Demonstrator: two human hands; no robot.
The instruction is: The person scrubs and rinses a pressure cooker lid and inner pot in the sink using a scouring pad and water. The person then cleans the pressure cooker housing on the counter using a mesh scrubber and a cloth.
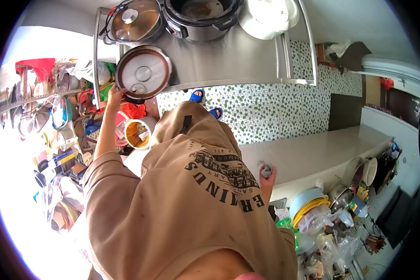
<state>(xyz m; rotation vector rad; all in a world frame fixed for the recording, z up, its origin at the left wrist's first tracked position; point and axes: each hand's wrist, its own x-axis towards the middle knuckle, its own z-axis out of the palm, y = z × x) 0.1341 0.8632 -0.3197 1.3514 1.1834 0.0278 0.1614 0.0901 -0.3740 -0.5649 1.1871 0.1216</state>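
My left hand [116, 95] grips the lower left edge of a round lid [143, 73] with a dark rim, inner side showing, at the corner of the steel table [214, 63]. Over the pale counter at the right, my right hand [268, 177] has its fingers closed round a grey scouring pad [266, 171]. An open pressure cooker [203, 18] stands at the table's back, between a glass-lidded pan [135, 21] and a white pot [268, 16].
Shelves packed with household goods [65, 126] line the left side. A white bucket [140, 133] stands below the table. Blue and yellow basins [308, 205] and plastic bags [336, 242] crowd the lower right, beyond the counter [308, 151].
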